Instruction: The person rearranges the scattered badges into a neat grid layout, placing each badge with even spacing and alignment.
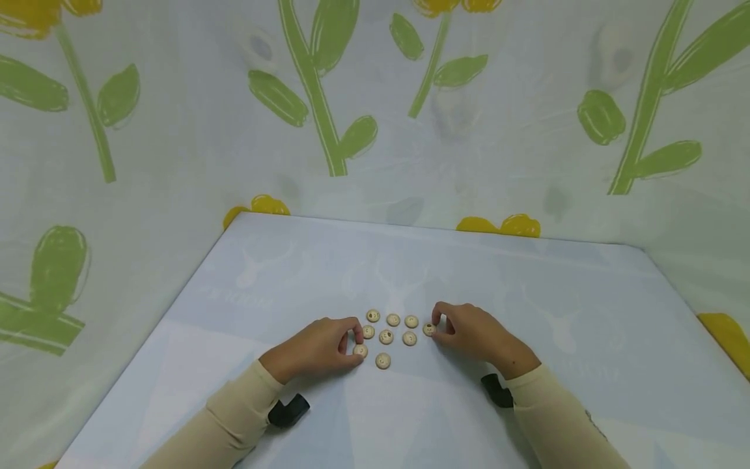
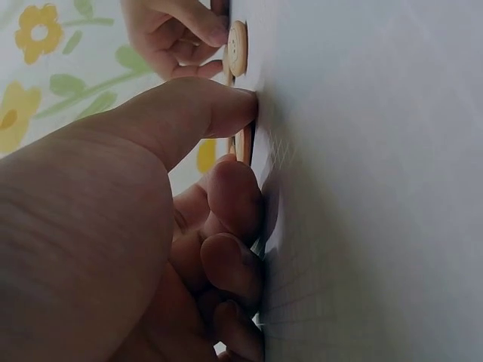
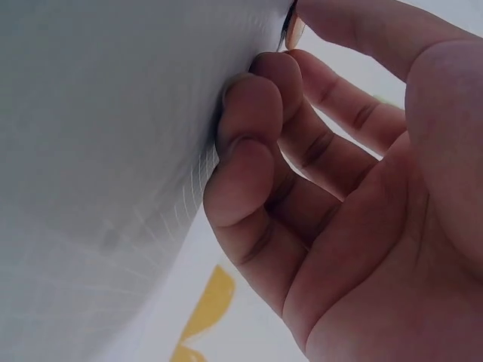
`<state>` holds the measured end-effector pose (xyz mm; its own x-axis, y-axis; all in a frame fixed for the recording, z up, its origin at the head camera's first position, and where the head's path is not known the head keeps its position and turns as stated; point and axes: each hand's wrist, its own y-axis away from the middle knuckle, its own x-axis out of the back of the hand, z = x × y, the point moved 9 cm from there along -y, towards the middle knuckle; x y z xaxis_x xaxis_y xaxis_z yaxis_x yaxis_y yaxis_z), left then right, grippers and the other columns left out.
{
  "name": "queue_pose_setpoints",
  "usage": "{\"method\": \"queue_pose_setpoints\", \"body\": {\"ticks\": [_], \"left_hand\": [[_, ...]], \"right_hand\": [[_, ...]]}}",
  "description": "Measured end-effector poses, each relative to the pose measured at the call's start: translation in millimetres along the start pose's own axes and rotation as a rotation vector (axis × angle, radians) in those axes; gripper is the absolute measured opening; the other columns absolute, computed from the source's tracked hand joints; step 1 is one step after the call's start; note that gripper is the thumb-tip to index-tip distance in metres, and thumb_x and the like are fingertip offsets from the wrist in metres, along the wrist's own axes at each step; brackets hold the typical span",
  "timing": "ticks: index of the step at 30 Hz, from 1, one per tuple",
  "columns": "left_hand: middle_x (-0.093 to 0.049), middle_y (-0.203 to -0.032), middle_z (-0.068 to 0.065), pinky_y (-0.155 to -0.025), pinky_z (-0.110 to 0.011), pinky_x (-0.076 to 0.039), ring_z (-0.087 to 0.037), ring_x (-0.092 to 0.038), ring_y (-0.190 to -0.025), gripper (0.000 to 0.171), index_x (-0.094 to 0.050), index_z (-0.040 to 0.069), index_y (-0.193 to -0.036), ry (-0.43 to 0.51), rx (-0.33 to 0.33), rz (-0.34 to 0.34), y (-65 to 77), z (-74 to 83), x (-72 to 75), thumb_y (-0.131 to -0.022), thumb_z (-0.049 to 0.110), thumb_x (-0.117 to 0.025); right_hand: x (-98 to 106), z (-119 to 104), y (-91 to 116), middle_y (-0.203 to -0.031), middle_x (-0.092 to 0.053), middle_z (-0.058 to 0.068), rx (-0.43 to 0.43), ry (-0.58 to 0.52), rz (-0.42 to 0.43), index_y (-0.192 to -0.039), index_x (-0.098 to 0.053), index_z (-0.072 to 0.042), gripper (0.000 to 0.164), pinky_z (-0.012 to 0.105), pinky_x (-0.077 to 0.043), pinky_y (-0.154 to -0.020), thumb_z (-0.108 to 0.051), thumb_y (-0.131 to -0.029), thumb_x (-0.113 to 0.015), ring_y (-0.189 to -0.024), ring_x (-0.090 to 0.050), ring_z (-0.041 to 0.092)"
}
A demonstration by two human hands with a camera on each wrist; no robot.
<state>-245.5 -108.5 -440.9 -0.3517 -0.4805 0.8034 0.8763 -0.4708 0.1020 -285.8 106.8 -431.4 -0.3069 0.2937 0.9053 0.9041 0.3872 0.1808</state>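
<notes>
Several small round wooden discs with dark printed marks, some like faces, lie flat in a loose group on the table. My left hand (image 1: 321, 344) pinches the nearest-left disc (image 1: 360, 350) between thumb and index finger; in the left wrist view its edge (image 2: 243, 143) shows between the fingertips. At the group's right end, my right hand (image 1: 476, 335) has thumb and index finger at opposite edges of another disc (image 1: 430, 329). That disc (image 3: 296, 32) is partly hidden by the thumb in the right wrist view. Between the hands lie other discs, among them a front one (image 1: 383, 361).
A pale blue and white patterned cloth (image 1: 527, 280) covers the table. Behind it hangs a pale curtain (image 1: 515, 150) with green leaves and yellow flowers. Black wrist devices (image 1: 288, 412) sit under both sleeves.
</notes>
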Motion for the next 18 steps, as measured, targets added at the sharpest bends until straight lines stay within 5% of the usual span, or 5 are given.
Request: {"method": "queue_pose_setpoints", "body": {"ticks": [18], "left_hand": [[-0.053, -0.062, 0.009, -0.056, -0.025, -0.040, -0.004, -0.047, -0.055, 0.018, -0.059, 0.023, -0.095, 0.001, -0.002, 0.017, 0.7, -0.4, 0.3, -0.087, 0.025, -0.075]], "right_hand": [[-4.7, -7.8, -2.4, -0.066, -0.055, -0.003, 0.014, 0.018, 0.013, -0.101, -0.063, -0.019, 0.017, 0.028, -0.042, -0.056, -0.020, -0.089, -0.074, -0.059, -0.050, 0.013]]}}
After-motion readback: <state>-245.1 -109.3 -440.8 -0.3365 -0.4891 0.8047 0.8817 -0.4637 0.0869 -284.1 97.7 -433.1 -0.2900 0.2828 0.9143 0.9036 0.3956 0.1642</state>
